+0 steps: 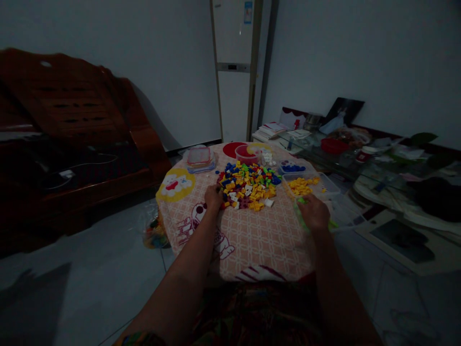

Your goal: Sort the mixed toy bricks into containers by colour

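A heap of small plastic building bricks in yellow, blue, green, red and white lies on the cloth-covered table. At the heap's left edge is my left hand, its fingers curled together; what they hold, if anything, is too dark to make out. My right hand is closed over the near-right clear box, with a green brick at its fingertips. More green shows beneath that hand. Just beyond it, a clear box contains yellow bricks.
Blue bricks lie in another clear box, near white bricks and a round pink tub. Lidded containers stand at back left. A wooden bench is left; a cluttered glass table is right.
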Action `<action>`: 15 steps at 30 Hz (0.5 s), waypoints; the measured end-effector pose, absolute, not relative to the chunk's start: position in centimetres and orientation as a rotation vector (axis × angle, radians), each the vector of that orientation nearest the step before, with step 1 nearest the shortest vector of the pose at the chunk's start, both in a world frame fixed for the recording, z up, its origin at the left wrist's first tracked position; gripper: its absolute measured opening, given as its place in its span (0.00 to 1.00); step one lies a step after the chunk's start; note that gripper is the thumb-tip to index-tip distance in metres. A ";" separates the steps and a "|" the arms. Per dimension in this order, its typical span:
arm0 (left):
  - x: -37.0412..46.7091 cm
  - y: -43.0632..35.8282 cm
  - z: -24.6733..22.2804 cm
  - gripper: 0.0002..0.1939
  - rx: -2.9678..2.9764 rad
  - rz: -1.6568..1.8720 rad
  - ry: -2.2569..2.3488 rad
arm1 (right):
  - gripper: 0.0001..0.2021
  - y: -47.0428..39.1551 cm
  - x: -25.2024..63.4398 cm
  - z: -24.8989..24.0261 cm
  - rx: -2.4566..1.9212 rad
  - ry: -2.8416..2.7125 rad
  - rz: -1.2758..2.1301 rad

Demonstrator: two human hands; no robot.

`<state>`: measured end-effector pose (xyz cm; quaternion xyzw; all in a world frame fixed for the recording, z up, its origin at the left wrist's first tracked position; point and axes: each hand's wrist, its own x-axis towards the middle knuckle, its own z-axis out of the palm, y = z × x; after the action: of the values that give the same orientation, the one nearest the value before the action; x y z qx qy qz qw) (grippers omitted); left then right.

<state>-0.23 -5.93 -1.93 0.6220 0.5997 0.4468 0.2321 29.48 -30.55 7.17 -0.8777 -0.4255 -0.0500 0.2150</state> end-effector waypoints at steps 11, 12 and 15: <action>-1.3 -9.1 -1.2 0.11 1.392 1.602 1.595 | 0.16 -31.7 26.9 6.0 -2.359 -1.313 -0.045; -1.2 -9.6 -1.0 0.11 1.419 1.631 1.580 | 0.16 -31.5 26.0 5.8 -2.337 -1.365 -0.003; 0.0 -11.7 -0.7 0.14 1.589 1.546 1.444 | 0.15 -30.9 23.6 4.9 -2.267 -1.520 0.143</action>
<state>-0.01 -11.65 -0.69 0.5822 0.5291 0.5664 0.2456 23.60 -30.88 4.90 -0.8123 -0.5445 0.0512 0.2027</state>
